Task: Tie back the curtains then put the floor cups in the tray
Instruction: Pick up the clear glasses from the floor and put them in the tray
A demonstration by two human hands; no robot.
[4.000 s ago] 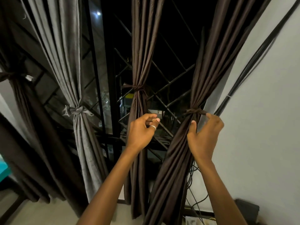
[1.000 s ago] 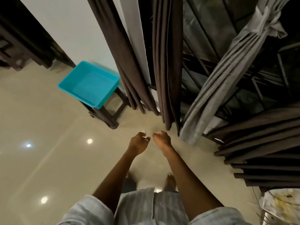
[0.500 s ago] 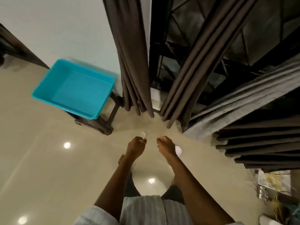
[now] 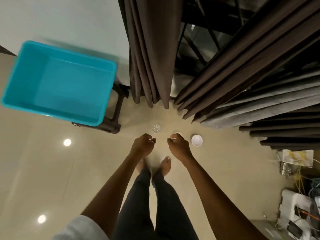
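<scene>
I look straight down at a beige tiled floor. A clear ribbed cup (image 4: 156,128) stands on the floor just beyond my left hand (image 4: 143,146). A white cup (image 4: 196,140) stands upright to the right of my right hand (image 4: 179,147). Another small clear cup (image 4: 177,132) shows faintly past my right fingertips. Both hands hang above the floor with loosely curled fingers and hold nothing. The turquoise tray (image 4: 20,78) sits on a dark stool (image 4: 114,122) at the left. Brown curtains (image 4: 150,58) hang down ahead.
More brown curtain folds (image 4: 225,70) and a grey curtain (image 4: 259,104) spread across the right. Boxes, papers and cables (image 4: 297,196) clutter the right edge. My bare feet (image 4: 165,166) stand below the hands. A white wall (image 4: 69,19) rises behind the tray.
The view has swung from the tied curtains down to the floor. The tray now looms closer at the left, and the white cup has come fully clear of my right hand.
</scene>
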